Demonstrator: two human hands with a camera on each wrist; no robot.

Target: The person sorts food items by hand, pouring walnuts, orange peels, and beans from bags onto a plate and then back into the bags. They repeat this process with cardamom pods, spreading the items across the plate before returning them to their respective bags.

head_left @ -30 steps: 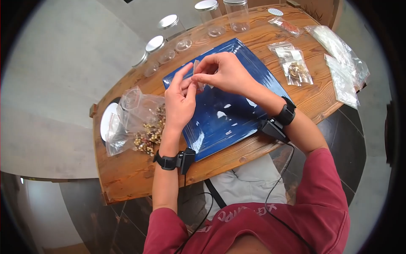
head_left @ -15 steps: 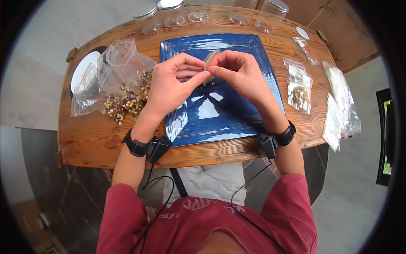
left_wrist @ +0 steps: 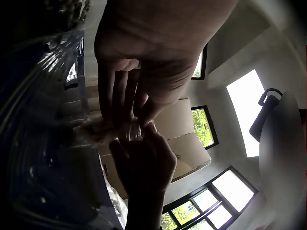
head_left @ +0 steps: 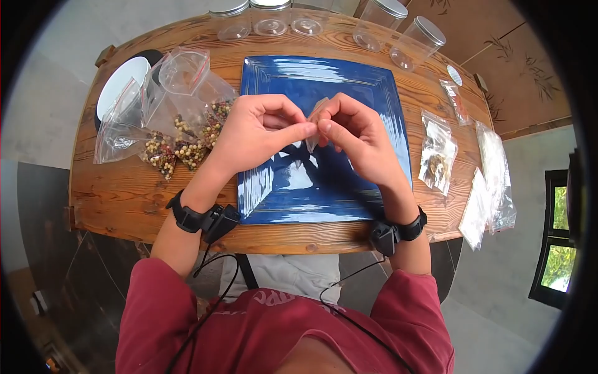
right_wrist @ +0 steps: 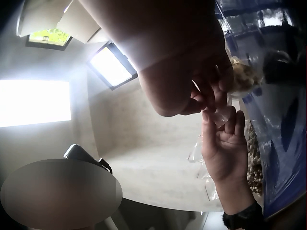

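Over a square blue plate [head_left: 274, 209], both hands pinch a small clear zip bag [head_left: 312, 142] at its top edge. My left hand [head_left: 256, 136] grips it between thumb and fingertips from the left. From the other side, my right hand [head_left: 366, 142] holds it with thumb and curled fingers, the fingertips of both hands nearly meeting. Yellowish-brown contents [right_wrist: 243, 79] show in the lower part of the bag in the right wrist view. Fingers hide much of the bag in the head view.
Left of the plate lie clear bags of multicoloured round grains [head_left: 159, 153], beside a white plate [head_left: 115, 87]. Lidded clear jars [head_left: 271, 23] line the back. Rightward lie a bag of dried brown pieces [head_left: 438, 153], a reddish packet [head_left: 458, 103] and flat clear bags [head_left: 496, 177].
The head view has turned, so the table and plate now look more level. Both hands keep hold of the bag, which has gone from standing up above the fingertips to showing below them.
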